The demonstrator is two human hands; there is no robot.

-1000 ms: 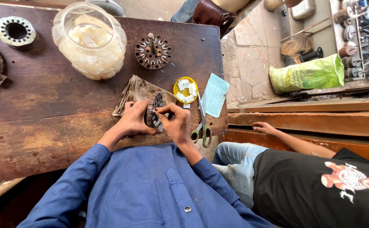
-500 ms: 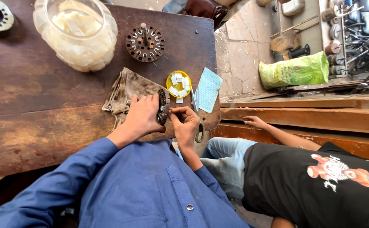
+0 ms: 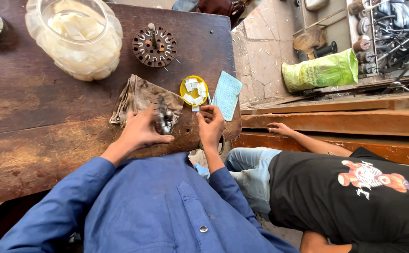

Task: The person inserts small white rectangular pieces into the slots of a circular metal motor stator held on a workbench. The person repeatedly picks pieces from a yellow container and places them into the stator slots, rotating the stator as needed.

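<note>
While the left hand grips the upright grey slotted metal rotor on a dirty cloth near the wooden worktop's front edge, the right hand, just beside it, pinches a small white paper slip.

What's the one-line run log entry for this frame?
left hand: holds slotted metal core on rag | right hand: pinches small white slip by yellow lid

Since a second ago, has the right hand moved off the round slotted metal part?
Yes. The right hand has left the slotted metal part and moved toward the yellow lid, pinching a small white piece.
</note>
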